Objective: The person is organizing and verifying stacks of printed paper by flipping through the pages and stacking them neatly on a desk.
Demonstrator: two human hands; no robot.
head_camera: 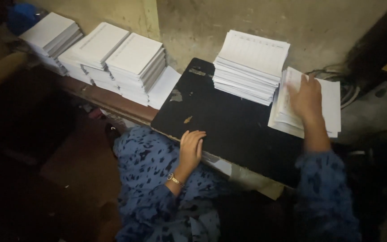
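Two hands are at work on a black board [229,121] that fills the middle of the frame. The right hand [307,98], at the right of the frame, lies flat and open, fingers spread, on top of a low pile of printed sheets [332,105]; it presses on the top sheet, and whether any finger has curled under a page edge cannot be told. That pile sits at the board's right edge, partly overhanging it. Just beside it to the left, touching or nearly so, stands a taller stack of ruled sheets [251,65] at the upper middle of the frame, on the far part of the board.

The left hand [191,148], lower middle, rests loosely open with its fingers bent over the board's near edge, holding nothing but the board itself. A gold wristwatch [174,179] circles that wrist, and both arms wear blue patterned sleeves [323,197].

Further out, in the upper left of the frame, several more white stacks [113,58] stand in a row along a wooden ledge [113,103] against a rough wall [319,27]. Tangled cables [348,87] lie at the right beyond the low pile.
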